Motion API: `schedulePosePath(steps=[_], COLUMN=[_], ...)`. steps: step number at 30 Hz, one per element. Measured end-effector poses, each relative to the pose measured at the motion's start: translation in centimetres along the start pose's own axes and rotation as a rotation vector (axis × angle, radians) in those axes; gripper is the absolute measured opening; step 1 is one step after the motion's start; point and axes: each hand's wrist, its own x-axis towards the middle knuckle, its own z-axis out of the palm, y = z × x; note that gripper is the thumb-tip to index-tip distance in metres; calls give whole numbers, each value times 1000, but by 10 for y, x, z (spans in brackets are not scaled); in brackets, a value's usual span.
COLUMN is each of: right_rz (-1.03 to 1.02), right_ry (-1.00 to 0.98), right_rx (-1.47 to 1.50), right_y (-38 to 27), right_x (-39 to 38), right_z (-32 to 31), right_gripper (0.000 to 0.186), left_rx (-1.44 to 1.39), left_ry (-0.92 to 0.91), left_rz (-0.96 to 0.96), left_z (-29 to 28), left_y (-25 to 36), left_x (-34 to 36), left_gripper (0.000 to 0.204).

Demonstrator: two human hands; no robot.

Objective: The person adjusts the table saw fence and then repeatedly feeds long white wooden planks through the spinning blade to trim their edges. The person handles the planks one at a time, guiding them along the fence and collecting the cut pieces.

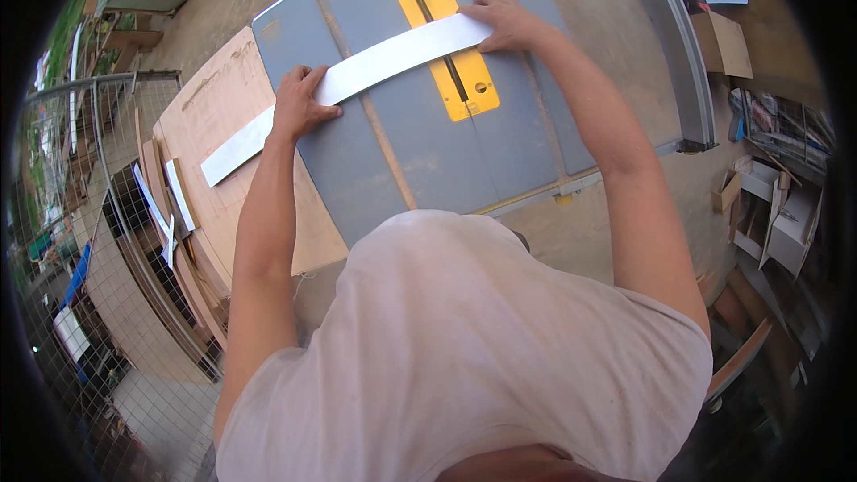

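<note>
A long, narrow white board (393,61) lies slantwise across the grey top of a table saw (428,161) and over its yellow insert plate (478,98). My left hand (299,105) grips the board left of its middle, with the thumb along the near edge and fingers at the far edge. At the right end, my right hand (509,22) holds it between thumb and fingers, close beside the yellow plate. The board's left end reaches over a pale plywood panel (303,205) next to the saw top. A dark slot runs through the plate; I cannot make out a blade.
A long metal rip fence (665,45) stands along the saw's right side. Left of the plywood are white offcut strips (180,196), stacked wood strips and a wire mesh fence (98,170). Open white boxes (790,223) and wood scraps lie at the right.
</note>
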Motion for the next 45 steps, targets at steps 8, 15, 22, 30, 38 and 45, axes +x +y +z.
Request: schedulePosePath(steps=[8,15,22,30,38,45], right_rz=[15,43,19,29,43,32], right_ry=[-29,-21,-26,-33,-10,-6], right_rx=[-12,-38,-64,-87,-99,-100], right_y=[-3,-5,-5,-4,-5,-2], right_x=[4,4,5,6,8,7], right_z=[-5,-3,-6,-3,2,1], right_gripper=[79,80,80,80,77,77], left_rx=[2,-21,188,171,192,152], left_ry=[-7,-24,-4,140,168,185], left_rz=[-8,11,130,218,223,209], left_z=[-2,-8,10,29,30,30], left_y=[0,3,3,-5,-4,-3], left_x=[2,3,-5,-1,1,3], left_gripper=[86,87,74,59,63,63])
